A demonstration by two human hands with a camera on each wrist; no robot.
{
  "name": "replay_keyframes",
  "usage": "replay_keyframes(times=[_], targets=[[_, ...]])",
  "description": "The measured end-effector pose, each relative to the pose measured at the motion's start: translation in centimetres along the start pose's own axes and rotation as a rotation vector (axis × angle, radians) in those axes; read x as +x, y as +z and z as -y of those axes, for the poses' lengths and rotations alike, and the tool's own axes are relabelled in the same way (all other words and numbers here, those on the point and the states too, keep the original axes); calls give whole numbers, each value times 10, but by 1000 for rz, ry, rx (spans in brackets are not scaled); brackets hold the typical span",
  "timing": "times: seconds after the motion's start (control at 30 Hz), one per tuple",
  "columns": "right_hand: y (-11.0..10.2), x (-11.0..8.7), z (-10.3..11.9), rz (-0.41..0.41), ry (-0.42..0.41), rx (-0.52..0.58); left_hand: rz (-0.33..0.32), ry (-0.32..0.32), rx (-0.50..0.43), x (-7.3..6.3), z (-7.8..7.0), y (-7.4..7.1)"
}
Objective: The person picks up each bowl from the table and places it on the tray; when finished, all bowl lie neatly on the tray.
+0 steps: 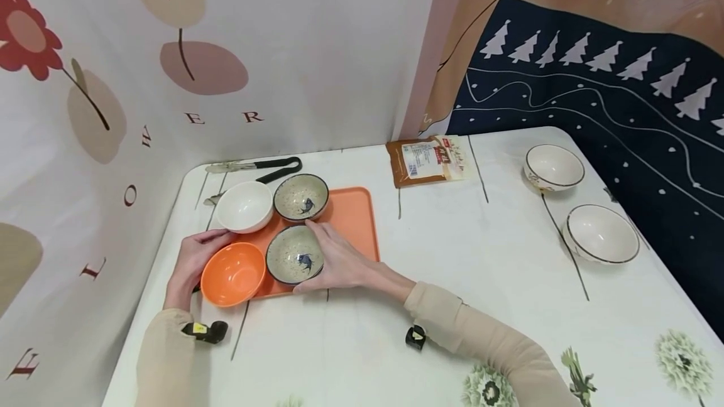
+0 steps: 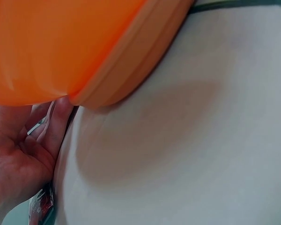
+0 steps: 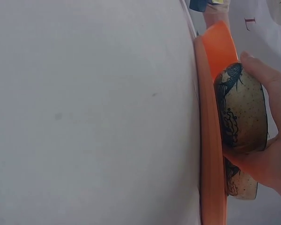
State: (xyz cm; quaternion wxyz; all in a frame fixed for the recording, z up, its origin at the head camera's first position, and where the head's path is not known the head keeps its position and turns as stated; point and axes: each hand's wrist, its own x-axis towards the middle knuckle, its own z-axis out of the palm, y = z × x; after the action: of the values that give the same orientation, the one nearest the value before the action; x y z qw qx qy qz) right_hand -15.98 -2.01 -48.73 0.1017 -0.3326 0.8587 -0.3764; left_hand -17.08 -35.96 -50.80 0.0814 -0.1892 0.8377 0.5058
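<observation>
My right hand (image 1: 344, 261) spans a speckled bowl with a blue fish (image 1: 291, 249), gripping it at the rim between thumb and fingers. In the right wrist view, this bowl (image 3: 246, 112) sits close over the edge of the orange tray (image 3: 210, 140). At the tray's left side, my left hand (image 1: 195, 259) has its fingers beside an orange bowl (image 1: 234, 274) and a white bowl (image 1: 245, 206). In the left wrist view its fingers (image 2: 56, 124) reach to the tray edge below the orange bowl (image 2: 51, 47). A second fish bowl (image 1: 301, 198) stands behind the gripped one.
Black-handled tongs (image 1: 277, 168) lie behind the tray, partly covered by the white bowl. A brown food packet (image 1: 427, 161) rests at the table's back. Two cream bowls with dark rims (image 1: 554, 167) stand at the right. Printed curtains border the table's left and back.
</observation>
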Motion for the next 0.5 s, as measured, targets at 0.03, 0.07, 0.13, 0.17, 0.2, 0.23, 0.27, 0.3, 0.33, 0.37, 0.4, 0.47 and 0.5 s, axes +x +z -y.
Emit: replay_keyframes(times=[0.03,0.07,0.13,0.17,0.2,0.23,0.27,0.3,0.33,0.37,0.4,0.47,0.5], targets=[[0,0,0,1,1,0,-1,-1,-2,0,0,0],[0,1,1,3,-1,-2,-1,-1,-1,0,0,0],[1,1,2,6,-8,-7,-3,1,7,-1,1,-1],[1,1,2,7,-13,-9,-2,2,13,-1,1,-1],[2,1,3,8,-18,-11,-3,1,20,-2,1,-2],[2,1,3,9,-23,-14,-4,1,24,-2,2,-2],[3,1,3,9,-28,-14,-5,-1,29,-2,2,-2],[3,0,3,9,-31,-15,-6,-4,32,-2,2,-2],[3,0,3,9,-31,-13,-7,-9,34,-2,2,-2],[2,0,3,8,-31,-11,-8,-14,40,-2,1,-2],[2,0,3,8,-31,-10,-10,-19,43,-1,1,-1],[2,0,3,7,-31,-10,-13,-28,48,-1,-1,0],[1,0,3,6,-32,-12,-14,-30,49,-1,-2,0]])
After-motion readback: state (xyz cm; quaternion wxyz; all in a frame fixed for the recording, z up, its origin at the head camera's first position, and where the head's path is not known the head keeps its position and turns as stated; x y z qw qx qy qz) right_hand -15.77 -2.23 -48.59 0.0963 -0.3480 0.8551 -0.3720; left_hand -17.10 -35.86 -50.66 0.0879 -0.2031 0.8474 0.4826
